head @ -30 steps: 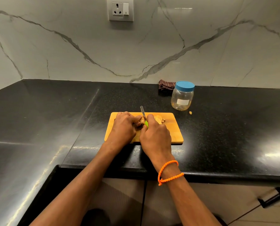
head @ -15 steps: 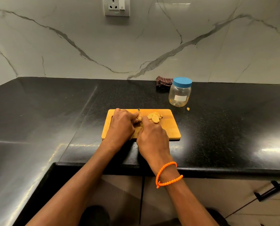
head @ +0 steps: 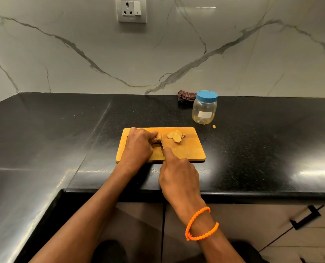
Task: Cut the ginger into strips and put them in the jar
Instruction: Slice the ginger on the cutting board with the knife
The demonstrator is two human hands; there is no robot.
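- The ginger [head: 158,138] is a small knobbly tan piece on the wooden cutting board [head: 186,150], toward the board's far edge and left of its middle.
- The left hand [head: 138,146] holds it down, fingers [head: 151,134] curled over it.
- A knife [head: 161,146] lies with its thin blade against the ginger's near side; the right hand [head: 178,177] grips the handle, forefinger stretched along the top, a sliver of green handle showing.
- Pale flat ginger slices [head: 175,136] sit in a small overlapping heap just right of the piece, apart from it.
- The board is a rounded rectangle of warm smooth wood near the front edge of the glossy black speckled tabletop [head: 262,149].
- A clear round jar [head: 204,111] with a blue lid on stands beyond the board's far right corner; a ginger scrap [head: 214,126] lies beside it.
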